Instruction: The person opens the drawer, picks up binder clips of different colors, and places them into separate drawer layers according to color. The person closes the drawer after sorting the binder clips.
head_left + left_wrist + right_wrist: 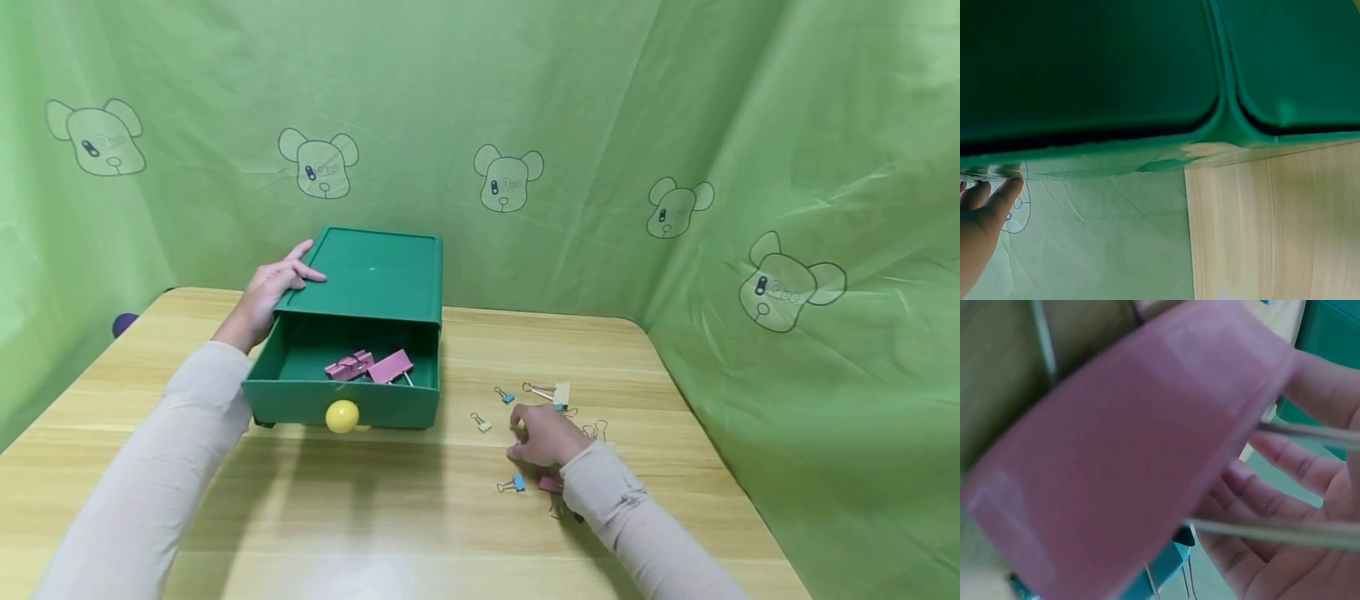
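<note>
A green box stands on the table with its drawer pulled out. Inside the drawer lie two pink binder clips. My left hand rests on the box's left top edge with its fingers extended. On the right, my right hand is low over the table among small binder clips, thumb and forefinger bent with a gap between them. A pink binder clip looms before the right wrist camera and hides the fingertips there. Close by are blue, cream and larger cream binder clips.
The drawer has a yellow round knob. More clips with wire handles lie right of my right hand, partly covered by it. A wooden table carries everything. Green curtains with printed bear heads enclose its back and sides.
</note>
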A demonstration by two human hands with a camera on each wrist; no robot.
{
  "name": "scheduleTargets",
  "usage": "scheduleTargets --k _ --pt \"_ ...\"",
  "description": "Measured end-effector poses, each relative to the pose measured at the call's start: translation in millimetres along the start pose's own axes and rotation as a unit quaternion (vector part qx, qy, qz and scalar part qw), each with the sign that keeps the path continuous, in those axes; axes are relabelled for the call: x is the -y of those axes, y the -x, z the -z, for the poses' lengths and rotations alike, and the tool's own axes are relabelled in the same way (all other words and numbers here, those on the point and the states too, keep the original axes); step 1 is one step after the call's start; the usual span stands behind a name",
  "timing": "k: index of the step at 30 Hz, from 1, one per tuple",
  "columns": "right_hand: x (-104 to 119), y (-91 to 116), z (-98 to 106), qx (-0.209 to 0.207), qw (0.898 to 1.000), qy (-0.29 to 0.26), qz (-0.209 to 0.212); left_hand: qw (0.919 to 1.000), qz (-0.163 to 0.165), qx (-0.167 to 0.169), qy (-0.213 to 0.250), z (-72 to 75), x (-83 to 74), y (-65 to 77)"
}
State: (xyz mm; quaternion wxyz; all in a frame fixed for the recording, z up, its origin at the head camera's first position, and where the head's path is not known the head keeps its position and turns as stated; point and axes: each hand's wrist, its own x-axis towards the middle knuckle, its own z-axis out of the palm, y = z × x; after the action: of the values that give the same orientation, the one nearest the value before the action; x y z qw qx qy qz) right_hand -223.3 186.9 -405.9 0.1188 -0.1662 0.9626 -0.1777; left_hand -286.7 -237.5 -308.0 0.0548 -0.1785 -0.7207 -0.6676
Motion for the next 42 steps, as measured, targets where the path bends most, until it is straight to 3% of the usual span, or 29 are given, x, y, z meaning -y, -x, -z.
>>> scheduleTargets --k 14,23,42 --pt "-3.5 -0.4 0.0 -0.015 1.0 0.002 0.005 1.0 0.002 0.003 -0.005 -0.1 0.6 -0.9" --pt "-4.5 -1.2 1.2 -0.052 0.998 0.014 0.022 0.9999 -0.002 -0.003 -0.012 0.0 -0.2 0.0" --pt "1.4 -0.3 9.3 -0.083 0.996 -0.017 0.03 1.0 0.001 -0.004 -0.006 -0.4 -1.0 0.1"
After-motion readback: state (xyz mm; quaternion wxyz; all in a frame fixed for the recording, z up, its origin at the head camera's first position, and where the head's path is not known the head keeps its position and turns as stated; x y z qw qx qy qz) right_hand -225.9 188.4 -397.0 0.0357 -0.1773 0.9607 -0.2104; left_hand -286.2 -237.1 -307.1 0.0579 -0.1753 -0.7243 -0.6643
